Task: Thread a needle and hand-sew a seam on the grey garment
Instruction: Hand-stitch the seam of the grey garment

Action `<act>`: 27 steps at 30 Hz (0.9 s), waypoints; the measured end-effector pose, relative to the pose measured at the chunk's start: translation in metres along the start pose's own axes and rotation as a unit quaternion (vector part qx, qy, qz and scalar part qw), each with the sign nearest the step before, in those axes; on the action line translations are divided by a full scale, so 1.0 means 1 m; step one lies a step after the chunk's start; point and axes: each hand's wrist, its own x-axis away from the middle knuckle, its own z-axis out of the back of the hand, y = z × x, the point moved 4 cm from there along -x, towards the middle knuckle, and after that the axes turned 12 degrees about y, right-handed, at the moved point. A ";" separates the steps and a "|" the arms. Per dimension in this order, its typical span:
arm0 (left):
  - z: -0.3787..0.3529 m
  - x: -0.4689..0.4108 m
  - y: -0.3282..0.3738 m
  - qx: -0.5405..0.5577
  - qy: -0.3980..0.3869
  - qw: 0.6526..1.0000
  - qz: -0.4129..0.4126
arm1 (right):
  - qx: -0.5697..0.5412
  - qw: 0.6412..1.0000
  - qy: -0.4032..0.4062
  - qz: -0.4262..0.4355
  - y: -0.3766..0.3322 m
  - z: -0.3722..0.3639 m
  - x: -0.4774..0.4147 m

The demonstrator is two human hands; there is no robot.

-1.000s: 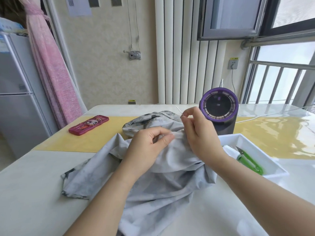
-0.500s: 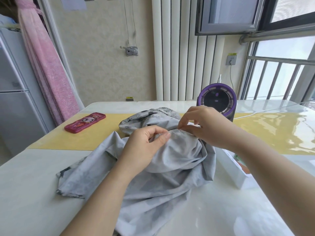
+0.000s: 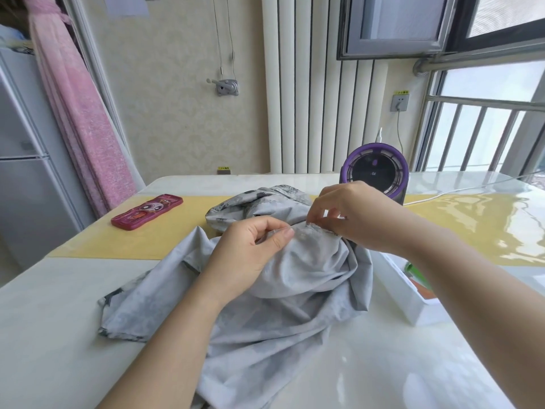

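The grey garment [image 3: 274, 314] lies bunched on the white table [image 3: 50, 335], lifted into a hump at its middle. My left hand [image 3: 250, 255] pinches a fold of the cloth at the top of that hump, thumb against forefinger. My right hand [image 3: 351, 219] is just to the right, fingertips pressed down on the same fold at the seam. The needle is too small to make out between those fingertips, and the thread does not show.
A red phone case [image 3: 147, 211] lies on the yellow mat [image 3: 141, 243] at the left. A purple round fan [image 3: 374, 169] stands behind my right hand. A white tray [image 3: 404, 290] with green snips sits at the right, partly behind my forearm.
My right hand came down from above the cloth, where it held the needle up, to the seam fold beside my left thumb. The view shifted slightly.
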 end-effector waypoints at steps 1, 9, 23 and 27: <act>-0.001 0.000 0.000 -0.001 -0.004 1.000 0.000 | -0.001 1.000 -0.001 0.002 0.000 0.000 0.000; -0.004 -0.003 -0.004 0.021 -0.020 0.999 0.021 | -0.029 0.999 0.009 0.014 0.003 -0.001 0.000; -0.002 -0.039 0.000 0.085 0.071 0.994 0.009 | -0.322 0.941 0.053 -0.093 0.001 -0.007 -0.029; 0.000 -0.062 -0.004 0.085 0.093 0.992 0.023 | -0.284 0.953 0.084 -0.058 0.001 -0.014 -0.041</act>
